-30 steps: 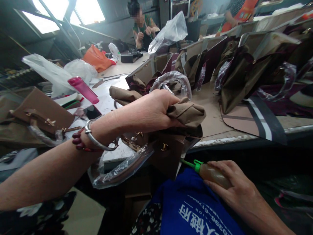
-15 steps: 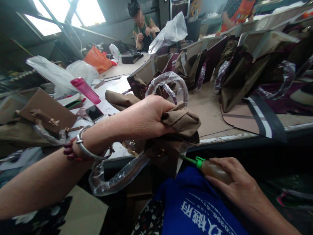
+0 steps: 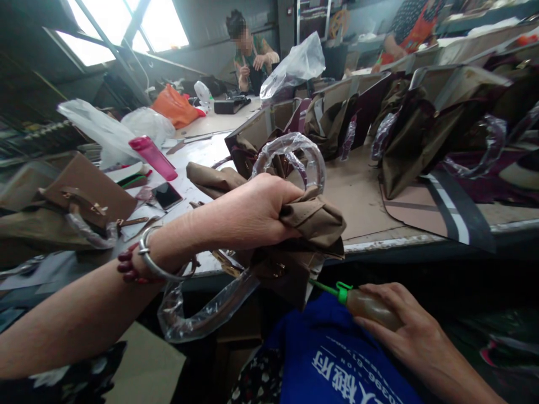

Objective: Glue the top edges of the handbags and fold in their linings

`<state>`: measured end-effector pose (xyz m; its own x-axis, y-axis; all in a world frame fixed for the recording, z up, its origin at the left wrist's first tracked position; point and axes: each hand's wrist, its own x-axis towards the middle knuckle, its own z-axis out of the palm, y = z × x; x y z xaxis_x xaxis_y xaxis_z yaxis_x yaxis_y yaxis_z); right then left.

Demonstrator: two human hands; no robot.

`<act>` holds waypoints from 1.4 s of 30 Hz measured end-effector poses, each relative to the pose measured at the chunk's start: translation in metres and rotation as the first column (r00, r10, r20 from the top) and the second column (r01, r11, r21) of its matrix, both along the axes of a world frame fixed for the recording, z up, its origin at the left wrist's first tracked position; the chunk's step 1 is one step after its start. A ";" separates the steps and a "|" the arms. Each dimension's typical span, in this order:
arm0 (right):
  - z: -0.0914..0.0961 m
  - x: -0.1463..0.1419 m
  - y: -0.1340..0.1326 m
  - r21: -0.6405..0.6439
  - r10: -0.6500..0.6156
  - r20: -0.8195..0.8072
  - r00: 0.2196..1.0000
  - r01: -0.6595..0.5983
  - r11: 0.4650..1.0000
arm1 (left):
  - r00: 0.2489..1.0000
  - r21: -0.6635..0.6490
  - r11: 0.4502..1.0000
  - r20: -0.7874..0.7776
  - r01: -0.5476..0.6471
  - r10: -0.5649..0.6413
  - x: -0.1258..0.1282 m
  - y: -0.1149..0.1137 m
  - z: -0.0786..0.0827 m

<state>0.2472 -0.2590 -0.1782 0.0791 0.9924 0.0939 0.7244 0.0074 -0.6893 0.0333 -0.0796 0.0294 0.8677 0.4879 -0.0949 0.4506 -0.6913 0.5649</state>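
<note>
My left hand (image 3: 248,213) is closed round the bunched top of a brown leather handbag (image 3: 311,221), which hangs over the table's front edge. The bag's handles (image 3: 202,314) are wrapped in clear plastic; one loops below my wrist and another arches above my knuckles. My right hand (image 3: 404,331) rests low on my lap, wrapped round a small squeeze bottle (image 3: 366,303) with a green nozzle. The nozzle tip points at the bag's lower corner. A blue apron (image 3: 337,359) with white print lies under that hand.
Several half-made brown and maroon bags (image 3: 421,129) stand along the worktable (image 3: 366,196) to the right. A finished brown bag (image 3: 80,193), a pink bottle (image 3: 154,157), a phone (image 3: 167,195) and plastic sacks lie at left. Two other people work at the far end.
My left hand has shifted the bag slightly left and down toward me. My right hand with the bottle has stayed almost still.
</note>
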 end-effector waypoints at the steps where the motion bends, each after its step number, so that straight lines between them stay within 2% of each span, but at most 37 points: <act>1: 0.000 0.000 0.000 -0.016 0.019 -0.001 1.000 -0.019 1.000 | 1.000 0.002 1.000 -0.001 -0.001 0.001 0.000 0.000 0.000; 3: 0.000 0.001 0.000 -0.015 0.024 -0.008 1.000 -0.024 1.000 | 1.000 0.002 1.000 0.003 0.002 -0.002 -0.001 -0.001 0.000; 7: 0.002 0.000 0.006 0.048 -0.066 -0.021 0.998 0.067 0.997 | 1.000 -0.026 1.000 0.011 0.008 -0.008 -0.002 -0.002 -0.001; 9: 0.003 -0.003 0.005 0.046 -0.057 -0.027 0.998 0.058 0.997 | 1.000 -0.027 1.000 0.013 0.005 -0.005 -0.003 -0.003 -0.001; 14: 0.009 -0.015 -0.010 -0.106 0.030 -0.073 0.997 -0.038 0.994 | 1.000 0.022 1.000 0.014 0.005 -0.006 -0.006 -0.005 -0.002; 16: 0.008 -0.016 -0.012 -0.133 0.022 -0.091 0.996 -0.034 0.991 | 1.000 0.040 0.999 0.014 0.018 -0.019 -0.008 -0.007 -0.002; 23: -0.006 -0.012 -0.004 -0.022 -0.058 -0.092 0.994 0.057 0.998 | 0.999 0.060 0.997 0.008 0.038 -0.039 -0.019 -0.018 -0.002; 29: 0.005 -0.017 -0.016 -0.098 0.004 -0.123 0.992 -0.016 0.995 | 0.998 0.066 0.996 0.012 0.058 -0.059 -0.025 -0.026 -0.003; 37: -0.002 -0.004 0.013 0.010 -0.060 -0.109 0.992 0.061 0.998 | 0.998 0.073 0.996 -0.005 0.058 -0.057 -0.030 -0.027 -0.003; 42: -0.001 -0.009 0.008 -0.013 -0.016 -0.115 0.993 0.014 1.000 | 0.998 0.089 0.994 0.003 0.068 -0.069 -0.030 -0.028 -0.004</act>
<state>0.2386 -0.2505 -0.1789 0.1035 0.9921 0.0715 0.6401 -0.0114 -0.7682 0.0032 -0.1076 0.0258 0.8998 0.4336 -0.0485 0.3971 -0.7680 0.5025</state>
